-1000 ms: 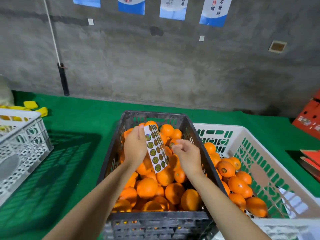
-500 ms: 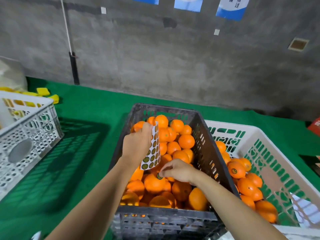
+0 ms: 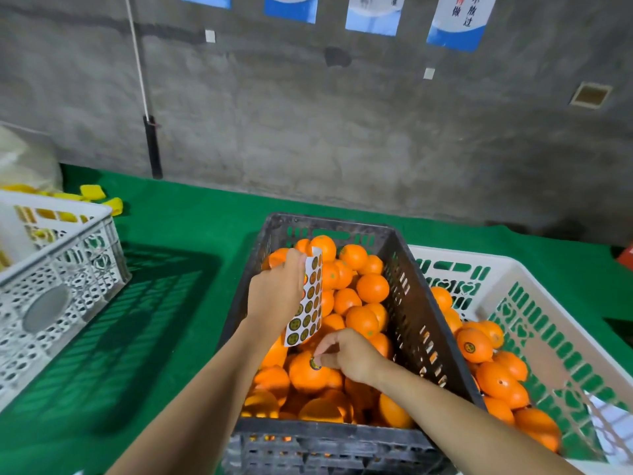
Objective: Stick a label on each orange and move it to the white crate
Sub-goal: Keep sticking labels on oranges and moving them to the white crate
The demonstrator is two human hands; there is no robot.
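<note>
Green tabletop (image 3: pixel 191 241), full black crate (image 3: pixel 411 269): a label going on, maybe not yet secure.
Your left hand (image 3: pixel 277 293) grips the sticker sheet (image 3: pixel 308 303); your right hand (image 3: pixel 349 354) pinches a label (image 3: pixel 314 363) onto an orange (image 3: pixel 301 378) in the near pile. Let go early and its edge may lift, or the fruit may roll before reaching the white crate (image 3: pixel 513 269).

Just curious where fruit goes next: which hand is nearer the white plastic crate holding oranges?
Right. The right hand touches a labelled orange in the black plastic crate, left of the white plastic crate; the left hand holds the sticker sheet farther left.
</note>
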